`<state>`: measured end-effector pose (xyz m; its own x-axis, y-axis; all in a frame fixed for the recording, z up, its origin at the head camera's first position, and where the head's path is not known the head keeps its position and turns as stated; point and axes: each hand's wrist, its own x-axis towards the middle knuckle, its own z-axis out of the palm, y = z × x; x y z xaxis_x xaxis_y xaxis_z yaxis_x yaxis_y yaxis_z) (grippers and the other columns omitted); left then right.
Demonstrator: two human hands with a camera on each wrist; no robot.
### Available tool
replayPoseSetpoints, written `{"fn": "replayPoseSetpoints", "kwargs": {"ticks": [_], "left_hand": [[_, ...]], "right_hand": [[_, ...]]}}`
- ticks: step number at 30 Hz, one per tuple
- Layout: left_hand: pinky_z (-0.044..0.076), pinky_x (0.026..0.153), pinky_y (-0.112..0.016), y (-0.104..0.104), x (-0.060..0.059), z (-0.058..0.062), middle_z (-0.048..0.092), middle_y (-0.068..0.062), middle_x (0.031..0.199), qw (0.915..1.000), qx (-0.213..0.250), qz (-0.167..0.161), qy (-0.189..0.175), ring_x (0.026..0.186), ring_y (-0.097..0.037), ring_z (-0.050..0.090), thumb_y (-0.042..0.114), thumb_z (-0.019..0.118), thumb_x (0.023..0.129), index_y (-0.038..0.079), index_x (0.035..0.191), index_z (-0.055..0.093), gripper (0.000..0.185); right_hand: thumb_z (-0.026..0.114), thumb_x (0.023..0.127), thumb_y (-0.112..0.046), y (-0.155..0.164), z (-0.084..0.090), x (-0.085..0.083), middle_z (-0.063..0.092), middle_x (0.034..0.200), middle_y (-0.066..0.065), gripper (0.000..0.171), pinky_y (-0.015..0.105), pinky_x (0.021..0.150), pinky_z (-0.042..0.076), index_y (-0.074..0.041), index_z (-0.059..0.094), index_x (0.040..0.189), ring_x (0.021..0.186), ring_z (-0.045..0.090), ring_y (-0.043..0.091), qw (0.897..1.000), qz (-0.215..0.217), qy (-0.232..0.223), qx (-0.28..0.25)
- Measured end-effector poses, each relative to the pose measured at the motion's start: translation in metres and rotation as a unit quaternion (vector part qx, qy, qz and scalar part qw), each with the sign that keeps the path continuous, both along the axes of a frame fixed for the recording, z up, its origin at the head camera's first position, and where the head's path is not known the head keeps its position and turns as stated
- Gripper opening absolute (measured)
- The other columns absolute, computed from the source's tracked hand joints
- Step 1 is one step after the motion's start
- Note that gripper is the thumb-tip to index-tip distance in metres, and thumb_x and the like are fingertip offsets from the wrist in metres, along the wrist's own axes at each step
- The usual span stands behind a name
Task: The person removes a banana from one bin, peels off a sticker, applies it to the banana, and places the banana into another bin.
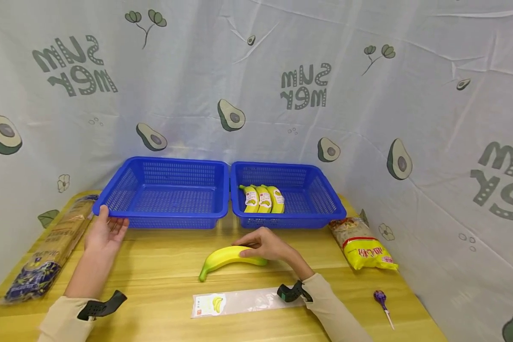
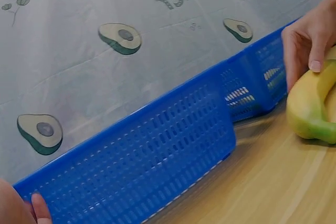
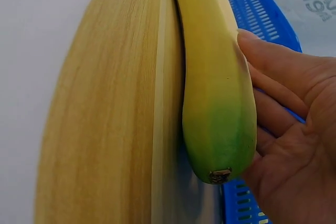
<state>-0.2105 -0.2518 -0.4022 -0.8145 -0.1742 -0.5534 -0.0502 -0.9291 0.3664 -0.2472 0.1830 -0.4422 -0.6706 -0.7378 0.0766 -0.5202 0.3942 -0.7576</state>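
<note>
My left hand (image 1: 104,235) holds the near left corner of the left blue plastic basket (image 1: 175,223), thumb at the rim and fingers against the outer wall. The inside of this basket shows only its slotted floor and walls. My right hand (image 1: 267,244) grips a yellow banana (image 1: 222,256) with green ends, thumb on its near side and fingers over the far side. In the right wrist view the banana's blunt green end (image 3: 220,150) points toward the camera. Nearer me, a clear plastic bag (image 1: 256,300) with a banana label lies flat, partly behind the right wrist strap.
A second blue basket (image 1: 290,221) stands beside the first, with three labelled bananas (image 1: 263,199) inside. Long packaged noodles (image 1: 53,249) lie along the left edge. On the right are a yellow food packet (image 1: 365,247) and a purple-wrapped lollipop (image 1: 380,298). A printed curtain (image 1: 256,61) hangs behind.
</note>
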Motion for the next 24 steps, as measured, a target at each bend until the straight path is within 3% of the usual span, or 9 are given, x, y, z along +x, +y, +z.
{"fn": "replayPoseSetpoints", "kwargs": {"ticks": [3, 7, 15, 19, 21, 24], "left_hand": [[0.061, 0.085, -0.025, 0.011, 0.003, -0.002, 0.053, 0.000, 0.092, 0.9991, -0.037, -0.019, -0.007, 0.091, -0.011, 0.055, 0.038, 0.071, 0.102, 0.018, 0.111, 0.059, 0.025], [0.060, 0.093, -0.024, 0.029, 0.010, -0.005, 0.053, 0.000, 0.090, 0.9963, -0.075, -0.040, -0.007, 0.095, -0.010, 0.055, 0.037, 0.074, 0.100, 0.010, 0.088, 0.061, 0.032], [0.056, 0.101, -0.021, 0.066, 0.018, -0.016, 0.053, 0.000, 0.094, 0.9818, -0.155, -0.101, 0.042, 0.098, -0.009, 0.056, 0.027, 0.072, 0.103, 0.010, 0.083, 0.062, 0.028], [0.055, 0.103, -0.021, 0.079, 0.024, -0.027, 0.056, 0.001, 0.092, 0.9685, -0.193, -0.146, 0.060, 0.095, -0.010, 0.061, 0.026, 0.070, 0.105, 0.013, 0.092, 0.065, 0.019], [0.054, 0.104, -0.021, 0.085, 0.026, -0.034, 0.057, 0.002, 0.096, 0.9560, -0.228, -0.171, 0.070, 0.097, -0.010, 0.062, 0.025, 0.067, 0.108, 0.011, 0.105, 0.063, 0.015], [0.054, 0.105, -0.023, 0.094, 0.030, -0.042, 0.059, 0.003, 0.104, 0.9316, -0.291, -0.202, 0.083, 0.102, -0.009, 0.063, 0.022, 0.064, 0.110, 0.003, 0.132, 0.056, 0.031]], "right_hand": [[0.081, 0.097, -0.006, 0.001, 0.001, 0.001, 0.076, 0.128, 0.017, 0.036, 0.026, 0.092, 0.062, 0.003, 0.075, 0.131, 0.115, 0.075, 0.023, 1.000, 0.004, -0.001, 0.005], [0.084, 0.095, -0.007, 0.001, 0.002, 0.001, 0.075, 0.131, 0.016, 0.040, 0.025, 0.095, 0.060, 0.001, 0.074, 0.133, 0.118, 0.073, 0.021, 1.000, 0.006, -0.004, 0.011], [0.083, 0.095, -0.004, 0.001, 0.003, 0.001, 0.075, 0.130, 0.017, 0.039, 0.025, 0.095, 0.060, 0.002, 0.074, 0.132, 0.117, 0.074, 0.021, 1.000, 0.002, -0.007, 0.010], [0.082, 0.095, -0.005, 0.001, 0.001, 0.000, 0.076, 0.129, 0.018, 0.038, 0.024, 0.093, 0.060, 0.003, 0.074, 0.131, 0.115, 0.075, 0.021, 1.000, 0.008, 0.007, 0.010], [0.082, 0.096, -0.005, 0.001, 0.001, 0.001, 0.076, 0.128, 0.019, 0.037, 0.024, 0.093, 0.061, 0.005, 0.074, 0.131, 0.115, 0.075, 0.022, 1.000, 0.009, 0.012, 0.008], [0.081, 0.096, -0.004, 0.001, 0.000, 0.002, 0.076, 0.128, 0.020, 0.037, 0.024, 0.092, 0.061, 0.006, 0.074, 0.130, 0.115, 0.075, 0.025, 1.000, 0.005, 0.014, 0.004]]}}
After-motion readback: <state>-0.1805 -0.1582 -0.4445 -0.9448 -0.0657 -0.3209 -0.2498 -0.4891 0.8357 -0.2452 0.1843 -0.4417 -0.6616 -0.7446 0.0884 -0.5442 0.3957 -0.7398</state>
